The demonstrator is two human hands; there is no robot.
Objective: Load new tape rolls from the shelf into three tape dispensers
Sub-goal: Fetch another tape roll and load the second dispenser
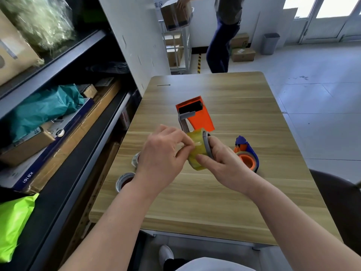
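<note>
Together 2 hands (162,151) (224,163) hold 1 yellow roll (198,148) near 2 dispensers (199,116) (249,153).

Partly hidden or cut off, as I see it:
- Yellow tape roll (197,154): left side under my left grip (164,151), far rim under my right grip (224,161). I cannot tell whether a loose end is lifted.
- Orange dispenser (199,116): near end behind the roll.
- Blue dispenser (252,151): left part behind the right grip.
- Upper spare roll (135,159) and lower spare roll (124,179): both half behind my left wrist.
- Second person (222,36): cut off by the top edge.
- Green bag (13,222): cut off by the left edge.
</note>
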